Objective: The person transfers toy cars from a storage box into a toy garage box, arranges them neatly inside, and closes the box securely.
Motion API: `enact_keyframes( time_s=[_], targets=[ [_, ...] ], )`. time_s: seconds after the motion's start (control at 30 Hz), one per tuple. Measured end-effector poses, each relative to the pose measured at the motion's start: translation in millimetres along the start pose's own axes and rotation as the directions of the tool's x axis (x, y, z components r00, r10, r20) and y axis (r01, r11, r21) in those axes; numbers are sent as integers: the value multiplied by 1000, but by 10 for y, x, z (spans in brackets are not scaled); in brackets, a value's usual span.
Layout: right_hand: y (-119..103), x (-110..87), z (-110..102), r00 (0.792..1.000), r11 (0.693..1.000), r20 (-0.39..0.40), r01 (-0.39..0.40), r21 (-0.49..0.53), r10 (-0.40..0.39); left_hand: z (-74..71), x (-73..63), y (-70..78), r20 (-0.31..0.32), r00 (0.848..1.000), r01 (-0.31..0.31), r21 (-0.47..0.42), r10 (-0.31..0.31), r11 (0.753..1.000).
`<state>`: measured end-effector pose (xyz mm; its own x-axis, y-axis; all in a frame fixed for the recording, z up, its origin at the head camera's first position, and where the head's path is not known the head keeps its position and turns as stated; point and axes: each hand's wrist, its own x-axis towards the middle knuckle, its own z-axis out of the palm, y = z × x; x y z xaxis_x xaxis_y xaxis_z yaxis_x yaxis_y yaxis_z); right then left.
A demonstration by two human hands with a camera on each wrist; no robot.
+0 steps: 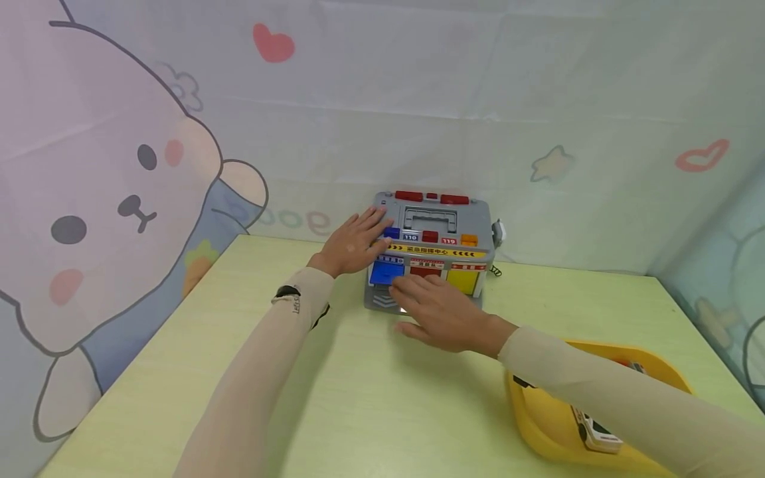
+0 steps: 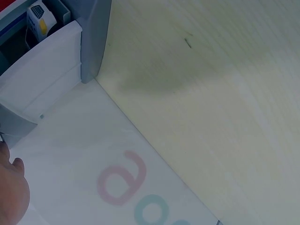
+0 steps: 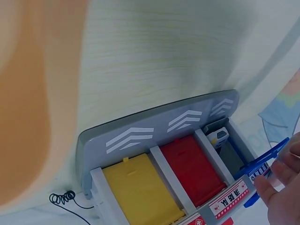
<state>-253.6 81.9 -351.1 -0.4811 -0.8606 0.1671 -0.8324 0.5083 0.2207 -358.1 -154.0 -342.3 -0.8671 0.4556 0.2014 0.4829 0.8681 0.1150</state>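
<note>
1. Toy emergency station point(image 1: 430, 251), grey, lettered front: it is standing at the back of the surface point(image 1: 335, 398), near the patterned cloth backdrop point(image 1: 406, 99). The roof is bearing a carry handle, red light bars, and blue, red and orange buttons beside "110" and "119" labels.
2. Left hand point(image 1: 352, 245): it is resting on the station's left roof edge, fingers spread and extended, grasping nothing.
3. Right hand point(image 1: 442, 315): it is lying before the station's front, fingers extended and released, tips just beside the blue door; whether they are touching it cannot be told.
4. Blue door point(image 3: 262, 157): it is standing raised, jutting outward from the left bay.
5. White toy vehicle point(image 3: 218, 137), yellow-marked: it is sitting inside that left bay.
6. Red door point(image 3: 192, 164) and yellow door point(image 3: 140, 187): both are covering their bays, middle and right.
7. Grey ramp point(image 3: 161, 127), white chevrons: it is extending along the station's front.
8. Coiled black cord point(image 3: 63, 198): it is trailing at the station's right side.
9. Yellow tray point(image 1: 546, 411): it is lying at the right, partly hidden by the right sleeve point(image 1: 603, 385), and is holding a white toy car point(image 1: 599, 435) among other partly hidden contents.
</note>
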Motion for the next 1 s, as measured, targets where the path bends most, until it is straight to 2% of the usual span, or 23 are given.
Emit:
enact_keyframes(
  time_s=[0.27, 0.53, 0.73, 1.0],
  targets=[
    [-4, 42, 32, 995, 997, 88, -50, 62, 45, 3, 8, 3, 0, 1000, -6, 15, 6, 1000],
    [40, 134, 69, 981, 990, 190, -69, 123, 45, -5, 6, 6, -1, 1000, -8, -16, 8, 1000],
    [68, 194, 128, 963, 997, 268, -45, 65, 26, -15, -2, -8, 0, 1000, -10, -12, 10, 1000],
    [135, 275, 257, 948, 1000, 317, -12, -13, 16, 26, 1, -14, -4, 1000, 5, -53, -5, 999]
  ],
)
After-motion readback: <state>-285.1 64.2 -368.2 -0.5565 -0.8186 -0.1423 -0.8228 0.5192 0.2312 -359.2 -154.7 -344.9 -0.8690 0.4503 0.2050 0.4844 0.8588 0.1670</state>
